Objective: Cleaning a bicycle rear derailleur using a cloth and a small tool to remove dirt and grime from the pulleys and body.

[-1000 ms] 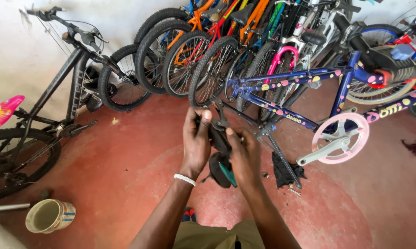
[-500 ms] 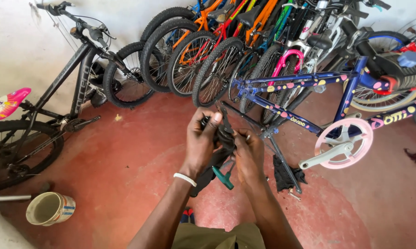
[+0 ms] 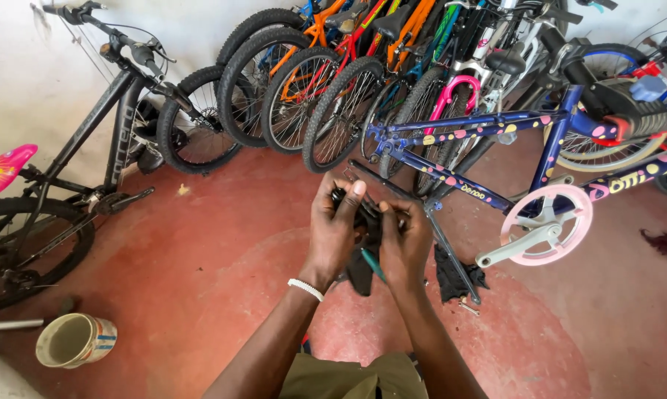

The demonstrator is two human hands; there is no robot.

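Observation:
My left hand (image 3: 337, 225) and my right hand (image 3: 407, 240) are close together at mid frame, both closed around a small black bicycle part (image 3: 366, 218) that is mostly hidden by my fingers. A black rag or strap (image 3: 359, 270) hangs below the hands, and a thin teal-handled tool (image 3: 372, 264) pokes down from my right hand. A white band sits on my left wrist. Just beyond the hands lies a blue children's bicycle frame (image 3: 488, 129) with coloured dots and a pink chainwheel (image 3: 546, 224).
A row of bicycles (image 3: 348, 89) leans along the white back wall. A black bicycle (image 3: 89, 162) with a pink saddle stands at the left. A paint tin (image 3: 75, 340) sits on the red floor at lower left. A dark rag (image 3: 455, 277) lies under the blue frame.
My hands have risen slightly and drawn closer, the left fingers now wrapping over the black part. The hanging rag and teal tool have shifted with them.

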